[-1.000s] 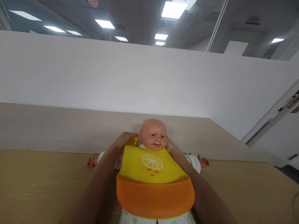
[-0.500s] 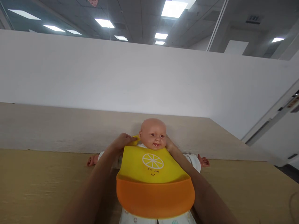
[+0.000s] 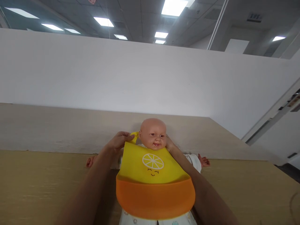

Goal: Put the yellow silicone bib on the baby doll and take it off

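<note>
Doll and bib on a table, seen from the wearer's head. The doll (image 3: 153,129) lay on its back on the table (image 3: 47,184), its head on the paler far section, toward the far edge, and its legs pointing to the near edge. Its arms were spread along the seam between the paler section and the yellower near one. One doll hand (image 3: 90,161) lay to the left; the other (image 3: 205,161), below a white sleeve (image 3: 194,161), lay on the side of the table's right edge, well apart from it.

The bib (image 3: 136,164) covered the doll's chest from the chin downward. Its upper panel was yellow, printed with a white citrus slice and a small smiling face; its lower part formed an orange pocket (image 3: 155,200), beneath which patterned white trousers (image 3: 140,221) showed. A yellow strap (image 3: 134,138) rose from the bib's upper left corner beside the doll's ear.

The left hand (image 3: 120,140) pinched this strap, thumb and fingers drawn narrowly together. The right hand (image 3: 170,144) lay against the opposite side of the doll's neck; its fingers passed behind the head, and whether they were spread or gripping could not be told. The two forearms flanked the bib.

Beyond the table's far edge stood a plain white wall (image 3: 140,78), topped by glass through which ceiling lights (image 3: 173,7) were visible.
</note>
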`<state>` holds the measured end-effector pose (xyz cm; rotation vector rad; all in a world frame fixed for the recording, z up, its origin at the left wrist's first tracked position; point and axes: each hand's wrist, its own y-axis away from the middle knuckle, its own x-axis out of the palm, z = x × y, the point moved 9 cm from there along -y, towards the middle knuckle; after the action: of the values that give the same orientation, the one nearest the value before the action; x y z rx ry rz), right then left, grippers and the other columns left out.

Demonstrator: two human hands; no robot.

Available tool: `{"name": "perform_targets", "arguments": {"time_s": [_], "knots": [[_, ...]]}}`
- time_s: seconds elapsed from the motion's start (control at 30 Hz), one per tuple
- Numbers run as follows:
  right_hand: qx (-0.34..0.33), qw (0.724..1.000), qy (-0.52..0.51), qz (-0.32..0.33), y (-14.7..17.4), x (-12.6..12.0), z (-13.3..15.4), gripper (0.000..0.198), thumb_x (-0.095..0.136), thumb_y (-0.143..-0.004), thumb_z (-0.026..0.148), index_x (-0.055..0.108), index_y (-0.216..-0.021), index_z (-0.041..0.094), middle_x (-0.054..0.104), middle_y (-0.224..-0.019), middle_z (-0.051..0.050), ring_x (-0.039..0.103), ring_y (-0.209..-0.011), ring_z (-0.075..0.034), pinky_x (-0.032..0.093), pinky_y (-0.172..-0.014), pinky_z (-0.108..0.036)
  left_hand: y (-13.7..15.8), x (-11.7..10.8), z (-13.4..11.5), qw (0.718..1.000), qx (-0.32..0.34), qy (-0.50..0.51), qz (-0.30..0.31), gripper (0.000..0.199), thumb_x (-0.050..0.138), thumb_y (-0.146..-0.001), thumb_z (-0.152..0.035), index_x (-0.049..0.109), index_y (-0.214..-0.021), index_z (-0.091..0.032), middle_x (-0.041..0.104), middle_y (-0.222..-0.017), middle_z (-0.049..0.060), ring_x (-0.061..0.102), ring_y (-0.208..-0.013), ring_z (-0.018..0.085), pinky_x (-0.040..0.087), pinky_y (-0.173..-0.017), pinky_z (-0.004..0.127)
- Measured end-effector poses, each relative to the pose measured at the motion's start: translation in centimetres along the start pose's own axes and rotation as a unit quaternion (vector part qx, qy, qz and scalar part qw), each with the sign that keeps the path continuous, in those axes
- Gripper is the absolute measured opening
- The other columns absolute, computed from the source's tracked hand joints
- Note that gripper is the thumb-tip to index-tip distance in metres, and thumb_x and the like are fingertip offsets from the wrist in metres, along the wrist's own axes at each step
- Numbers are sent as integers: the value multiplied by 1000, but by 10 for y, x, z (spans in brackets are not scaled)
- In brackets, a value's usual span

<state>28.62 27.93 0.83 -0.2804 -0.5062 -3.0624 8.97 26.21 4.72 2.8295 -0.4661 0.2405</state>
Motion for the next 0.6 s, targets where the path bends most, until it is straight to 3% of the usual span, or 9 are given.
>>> {"name": "perform_targets", "arguments": {"time_s": [0.13, 0.27, 0.43, 0.6], "knots": [[3, 1000, -6, -2, 1, -1, -1, 80, 71, -31, 54, 53, -91, 4, 58, -87, -6, 50, -76, -1, 43, -75, -13, -1, 0, 1, 999, 9, 34, -6, 38, 85, -45, -32, 59, -62, -11, 57, -54, 1, 50, -44, 10, 38, -48, 23], [18, 1000, -9, 7, 4, 1, -4, 73, 70, -39, 50, 52, -94, 5, 58, -88, -7, 50, -74, -1, 42, -74, -13, -1, 5, 0, 997, 30, 66, 17, 34, 85, -46, -29, 60, -61, -11, 57, -53, 0, 50, -45, 9, 38, -49, 22], [-34, 999, -4, -15, 2, -2, 6, 62, 70, -42, 45, 53, -88, 6, 58, -87, -6, 48, -74, 2, 41, -72, -10, -1, 12, -1, 993, 54, 88, 61, 30, 84, -48, -26, 63, -63, -11, 63, -60, 2, 56, -52, 11, 43, -55, 24], [-43, 999, 7, -4, -3, -2, 8, 67, 72, -41, 42, 54, -95, 7, 58, -86, -4, 48, -76, 1, 43, -75, -13, -3, 12, -1, 991, 62, 105, 60, 29, 83, -48, -24, 64, -65, -11, 66, -65, 3, 60, -59, 14, 46, -60, 25]]}}
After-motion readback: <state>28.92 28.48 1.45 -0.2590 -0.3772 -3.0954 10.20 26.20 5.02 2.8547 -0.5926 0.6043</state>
